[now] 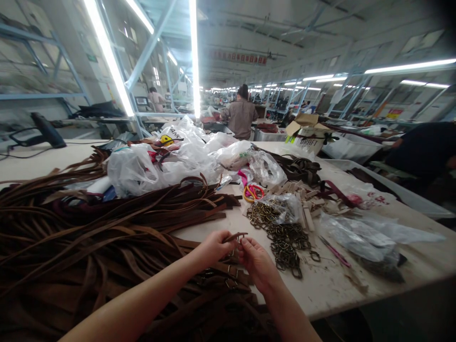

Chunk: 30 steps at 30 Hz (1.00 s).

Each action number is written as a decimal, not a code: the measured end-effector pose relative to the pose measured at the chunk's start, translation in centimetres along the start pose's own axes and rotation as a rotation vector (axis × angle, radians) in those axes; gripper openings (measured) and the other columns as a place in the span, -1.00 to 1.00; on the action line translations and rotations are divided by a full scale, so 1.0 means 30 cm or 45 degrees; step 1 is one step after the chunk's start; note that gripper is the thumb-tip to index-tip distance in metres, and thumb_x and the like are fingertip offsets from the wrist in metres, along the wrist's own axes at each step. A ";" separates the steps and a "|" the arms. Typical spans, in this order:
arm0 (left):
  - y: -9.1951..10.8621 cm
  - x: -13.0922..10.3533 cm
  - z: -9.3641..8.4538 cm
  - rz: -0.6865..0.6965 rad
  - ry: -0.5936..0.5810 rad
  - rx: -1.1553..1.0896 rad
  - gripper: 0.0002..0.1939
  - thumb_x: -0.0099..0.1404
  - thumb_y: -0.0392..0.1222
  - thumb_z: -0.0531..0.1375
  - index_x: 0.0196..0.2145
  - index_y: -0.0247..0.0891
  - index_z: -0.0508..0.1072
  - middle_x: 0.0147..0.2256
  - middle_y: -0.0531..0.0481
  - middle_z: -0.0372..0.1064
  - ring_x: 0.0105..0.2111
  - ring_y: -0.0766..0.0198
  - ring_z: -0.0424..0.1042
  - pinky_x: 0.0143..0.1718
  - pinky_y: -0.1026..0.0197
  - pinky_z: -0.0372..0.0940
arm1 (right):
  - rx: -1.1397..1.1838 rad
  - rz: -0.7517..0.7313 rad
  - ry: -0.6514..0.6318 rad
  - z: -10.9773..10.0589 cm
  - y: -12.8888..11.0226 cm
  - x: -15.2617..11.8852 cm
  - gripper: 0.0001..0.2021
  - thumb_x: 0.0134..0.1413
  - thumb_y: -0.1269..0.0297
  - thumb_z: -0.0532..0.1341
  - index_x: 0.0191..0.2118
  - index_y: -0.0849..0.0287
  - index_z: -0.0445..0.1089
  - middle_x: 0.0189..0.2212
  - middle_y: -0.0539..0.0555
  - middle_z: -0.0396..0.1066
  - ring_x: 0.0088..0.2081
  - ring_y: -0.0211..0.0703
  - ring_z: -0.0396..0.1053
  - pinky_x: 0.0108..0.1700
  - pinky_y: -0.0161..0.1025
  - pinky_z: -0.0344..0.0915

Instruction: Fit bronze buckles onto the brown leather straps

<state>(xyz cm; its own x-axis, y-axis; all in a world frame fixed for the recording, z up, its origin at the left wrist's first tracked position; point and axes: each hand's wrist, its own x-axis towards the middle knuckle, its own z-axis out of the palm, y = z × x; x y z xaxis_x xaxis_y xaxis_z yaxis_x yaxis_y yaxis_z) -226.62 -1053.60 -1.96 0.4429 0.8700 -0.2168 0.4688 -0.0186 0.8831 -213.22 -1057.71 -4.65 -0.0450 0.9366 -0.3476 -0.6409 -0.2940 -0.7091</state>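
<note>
Fingers closed, my left hand (216,246) grips the end of a brown leather strap (234,236). My right hand (252,256) pinches a small metal piece (241,239) at the strap's end; its exact shape is too small to tell. Both hands nearly touch above the table's front part. Beneath and left of them spreads a large heap of brown leather straps (107,237), some with metal rings near my wrists. A pile of bronze-coloured metal rings (285,237) lies just right of my right hand.
Clear plastic bags (192,156) are heaped behind the straps. Scissors with orange-red handles (253,193) lie behind the rings, pink-handled snips (335,251) to their right. A bagged bundle (363,237) rests near the table's right edge. A person (242,114) stands farther back.
</note>
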 end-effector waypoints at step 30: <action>0.022 -0.017 -0.085 0.146 -0.460 0.158 -0.65 0.19 0.00 0.05 -0.16 -0.31 0.31 -0.49 0.06 0.29 -0.53 0.38 0.24 -0.53 0.37 0.13 | -0.263 0.188 -0.295 -0.038 -0.073 -0.036 -0.73 -0.21 0.18 0.32 -0.44 0.23 0.27 -0.58 -0.06 0.27 -0.61 -0.46 0.14 -0.58 -0.48 0.10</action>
<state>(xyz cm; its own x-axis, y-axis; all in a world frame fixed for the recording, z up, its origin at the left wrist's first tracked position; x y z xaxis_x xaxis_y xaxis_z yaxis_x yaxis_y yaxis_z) -228.48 -1052.80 -0.20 0.7279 0.6297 -0.2714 0.4795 -0.1844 0.8580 -210.90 -1058.31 -3.43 -0.3135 0.8926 -0.3241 -0.4467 -0.4398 -0.7791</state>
